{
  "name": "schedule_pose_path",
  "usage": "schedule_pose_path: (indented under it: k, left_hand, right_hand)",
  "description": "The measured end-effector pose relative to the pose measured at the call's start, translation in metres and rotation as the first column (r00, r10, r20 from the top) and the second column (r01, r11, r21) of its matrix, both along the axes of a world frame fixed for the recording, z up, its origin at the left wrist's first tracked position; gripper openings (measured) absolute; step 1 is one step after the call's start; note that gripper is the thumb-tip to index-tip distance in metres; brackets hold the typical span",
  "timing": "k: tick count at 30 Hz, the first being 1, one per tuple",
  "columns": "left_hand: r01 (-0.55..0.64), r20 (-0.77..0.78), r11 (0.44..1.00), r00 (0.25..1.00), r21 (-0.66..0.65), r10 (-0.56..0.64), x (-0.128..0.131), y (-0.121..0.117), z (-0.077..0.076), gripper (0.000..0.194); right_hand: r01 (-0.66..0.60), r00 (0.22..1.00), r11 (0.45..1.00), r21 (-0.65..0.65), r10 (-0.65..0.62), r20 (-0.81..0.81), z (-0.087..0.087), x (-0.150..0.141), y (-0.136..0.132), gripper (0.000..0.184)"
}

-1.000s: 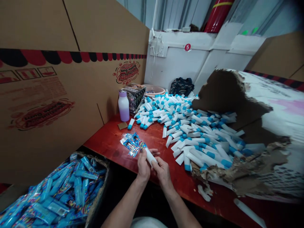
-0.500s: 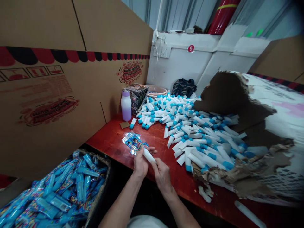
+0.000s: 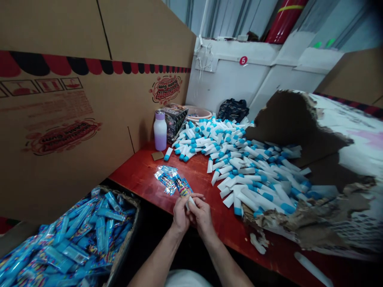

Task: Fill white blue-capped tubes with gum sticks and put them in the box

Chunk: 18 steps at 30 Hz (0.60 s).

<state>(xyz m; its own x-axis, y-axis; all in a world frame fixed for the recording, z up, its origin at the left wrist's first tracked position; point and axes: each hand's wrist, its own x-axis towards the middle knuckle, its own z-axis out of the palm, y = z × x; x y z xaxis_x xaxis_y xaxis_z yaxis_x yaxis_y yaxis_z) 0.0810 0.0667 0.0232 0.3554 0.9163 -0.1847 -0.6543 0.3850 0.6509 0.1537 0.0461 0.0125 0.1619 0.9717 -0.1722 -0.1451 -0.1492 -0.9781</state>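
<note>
Head view: tube (image 3: 191, 200), mostly hidden, near end pinched by right hand (image 3: 202, 214); wrapper (image 3: 182, 187) gripped against it by left hand (image 3: 181, 214), over bench (image 3: 139, 175) edge. Wrapper could easily get split if tube's pushed crooked; loose packets (image 3: 165, 179) beyond could be scattered if bumped.

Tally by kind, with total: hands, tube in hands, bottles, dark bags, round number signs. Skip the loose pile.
Hands (left hand, right hand): 2
Held tube: 1
Bottle: 1
Dark bag: 1
Round number sign: 1
Total: 6
</note>
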Motion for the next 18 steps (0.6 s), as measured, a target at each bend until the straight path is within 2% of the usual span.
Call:
schedule_pose_path:
  k: [3,6,9,12,18]
  left_hand:
    - [0.006,0.096,0.997,0.995,-0.071,0.000,-0.010,0.005,0.000,0.029]
    - [-0.063,0.244,0.987,0.965,-0.145,0.097,-0.026,0.020,0.006,0.027]
    - [-0.058,0.288,0.974,0.950,-0.221,0.122,-0.037,0.030,0.013,0.016]
    - [-0.016,0.333,0.964,0.937,-0.265,0.107,-0.037,0.027,0.013,0.010]
    - [0.020,0.310,0.948,0.947,-0.319,0.084,-0.027,0.010,0.014,0.012]
  right_hand:
    - [-0.042,0.998,0.999,-0.013,0.043,0.046,0.004,0.008,0.003,0.038]
    - [-0.149,0.981,0.989,-0.002,0.148,0.129,0.005,0.016,-0.002,0.034]
    - [-0.239,0.970,0.971,-0.008,0.239,0.052,0.001,0.019,-0.010,0.033]
    - [-0.225,0.974,0.974,0.027,0.225,0.004,-0.005,0.020,-0.014,0.033]
    - [-0.201,0.970,0.980,-0.006,0.200,0.139,-0.015,0.022,-0.011,0.036]
